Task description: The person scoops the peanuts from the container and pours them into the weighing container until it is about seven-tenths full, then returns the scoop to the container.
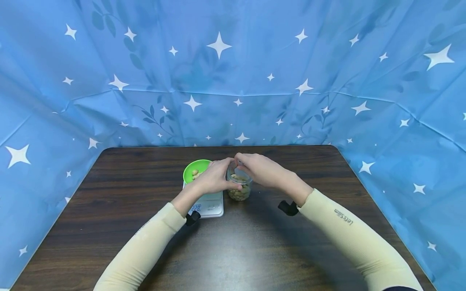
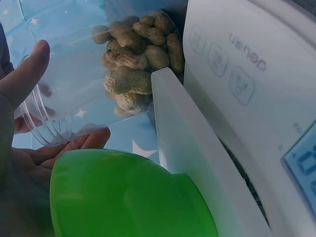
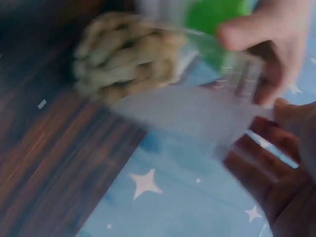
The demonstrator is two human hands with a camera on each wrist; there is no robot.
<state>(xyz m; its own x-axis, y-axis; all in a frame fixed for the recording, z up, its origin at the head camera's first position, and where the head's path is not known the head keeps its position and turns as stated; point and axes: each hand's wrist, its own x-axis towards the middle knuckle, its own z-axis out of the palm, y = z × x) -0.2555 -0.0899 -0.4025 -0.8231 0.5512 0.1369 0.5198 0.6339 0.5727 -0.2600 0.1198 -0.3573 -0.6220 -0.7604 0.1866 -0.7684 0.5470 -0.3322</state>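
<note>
My left hand (image 1: 218,176) holds a clear jar (image 1: 230,178) near its threaded neck, thumb on the near side. Whole peanuts in their shells (image 2: 133,59) fill the bottom of the jar. Over the jar's mouth, my right hand (image 1: 263,169) has thumb and fingers drawn together on a translucent scoop (image 3: 182,113). The scoop reaches down toward the peanuts and is blurred in the right wrist view. Just left of the jar, a green bowl (image 1: 194,166) with a few peanuts rests on a white kitchen scale (image 1: 212,208), partly hidden by my left hand.
The scale's lit display (image 1: 196,208) faces me. All of this stands on a dark wood-grain table (image 1: 145,182), near the middle. A blue curtain with white stars (image 1: 233,81) hangs behind and along both sides of the table.
</note>
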